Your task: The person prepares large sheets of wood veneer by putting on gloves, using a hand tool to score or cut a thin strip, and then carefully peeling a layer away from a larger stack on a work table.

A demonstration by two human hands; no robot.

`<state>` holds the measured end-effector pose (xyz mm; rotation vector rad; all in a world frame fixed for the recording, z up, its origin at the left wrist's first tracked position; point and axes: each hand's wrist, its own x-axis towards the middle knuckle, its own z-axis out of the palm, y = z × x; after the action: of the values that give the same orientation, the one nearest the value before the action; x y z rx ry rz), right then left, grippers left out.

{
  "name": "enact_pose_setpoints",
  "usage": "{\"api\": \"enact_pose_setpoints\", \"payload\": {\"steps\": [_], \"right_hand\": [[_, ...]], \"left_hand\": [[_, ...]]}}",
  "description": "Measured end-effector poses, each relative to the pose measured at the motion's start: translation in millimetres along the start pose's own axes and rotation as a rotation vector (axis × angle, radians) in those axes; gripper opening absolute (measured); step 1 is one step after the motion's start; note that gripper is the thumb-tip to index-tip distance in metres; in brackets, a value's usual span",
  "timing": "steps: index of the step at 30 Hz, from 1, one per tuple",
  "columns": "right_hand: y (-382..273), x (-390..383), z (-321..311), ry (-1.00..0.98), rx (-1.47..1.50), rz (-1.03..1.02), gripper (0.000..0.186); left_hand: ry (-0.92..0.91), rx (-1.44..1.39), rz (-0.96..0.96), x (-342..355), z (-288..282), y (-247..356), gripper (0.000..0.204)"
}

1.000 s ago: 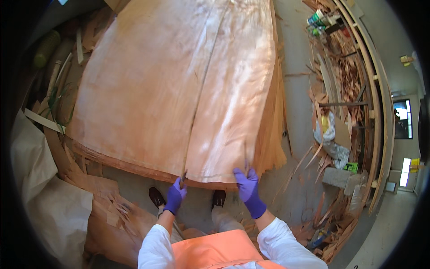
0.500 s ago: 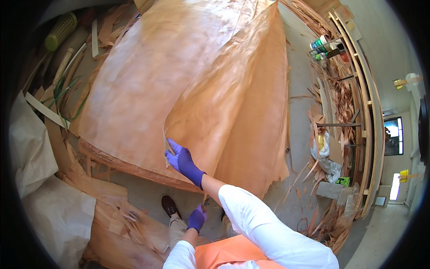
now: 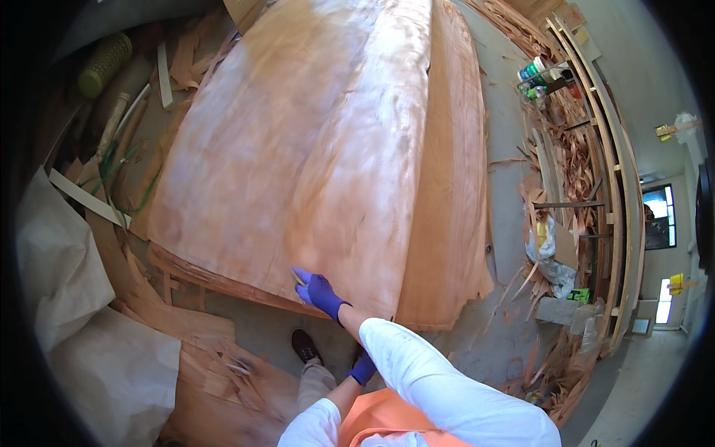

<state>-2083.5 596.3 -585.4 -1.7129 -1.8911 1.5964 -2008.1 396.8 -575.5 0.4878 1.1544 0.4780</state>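
My right hand point(image 3: 322, 293), in a purple glove, is at the near edge of a large stack of thin wood veneer point(image 3: 216, 186). Its fingers are closed on the near left corner of a loose veneer sheet point(image 3: 357, 201), which lies mostly flat over the stack's middle. A darker tan layer point(image 3: 445, 223) shows to the right of that sheet. Lower down, close to my body, is my left hand point(image 3: 363, 370), also in a purple glove. My right forearm covers its fingers, so what they hold, if anything, is hidden.
Veneer scraps point(image 3: 223, 357) and pale sheeting point(image 3: 112, 372) lie at the left. A green basket point(image 3: 106, 65) stands far left. On the right, a long wooden rack point(image 3: 611, 186) runs beside shavings, a grey block point(image 3: 558, 310) and a plastic bag point(image 3: 555, 272).
The lifted flap of the veneer sheet has come down and spread to the right. My right hand has moved slightly right and nearer. My left hand has shifted right, behind my right forearm.
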Motion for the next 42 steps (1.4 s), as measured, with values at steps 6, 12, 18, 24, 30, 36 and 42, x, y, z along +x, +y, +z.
{"api": "enact_pose_setpoints", "payload": {"steps": [6,12,18,24,30,36,42], "right_hand": [[-53.4,-77.9,-111.5,-0.309,0.345,0.01,0.075],[-8.2,-199.3,-234.5,0.697,0.448,0.191,0.046],[-85.2,-234.5,-236.0,0.227,1.417,0.159,0.024],[-127.6,-270.4,-299.3,0.325,1.22,0.011,0.027],[-149.3,-326.5,-388.8,0.405,1.147,0.22,0.03],[-84.6,-334.4,-408.1,0.764,0.974,0.258,0.03],[-125.4,-382.4,-455.0,0.841,0.876,0.105,0.025]], "left_hand": [[-0.028,-0.021,-0.09,-55.7,33.3,105.6,0.019],[-0.038,-0.441,0.049,-107.4,53.8,154.4,0.014],[-0.126,-0.183,0.113,-161.0,79.1,232.6,0.024],[0.032,-0.433,0.266,-167.1,-40.4,178.3,0.036],[0.337,-1.382,0.329,-159.7,-135.3,218.7,0.03],[0.211,-1.004,0.386,-121.5,-132.6,253.3,0.033],[0.423,-0.469,0.43,-149.5,-59.9,315.1,0.022]]}}
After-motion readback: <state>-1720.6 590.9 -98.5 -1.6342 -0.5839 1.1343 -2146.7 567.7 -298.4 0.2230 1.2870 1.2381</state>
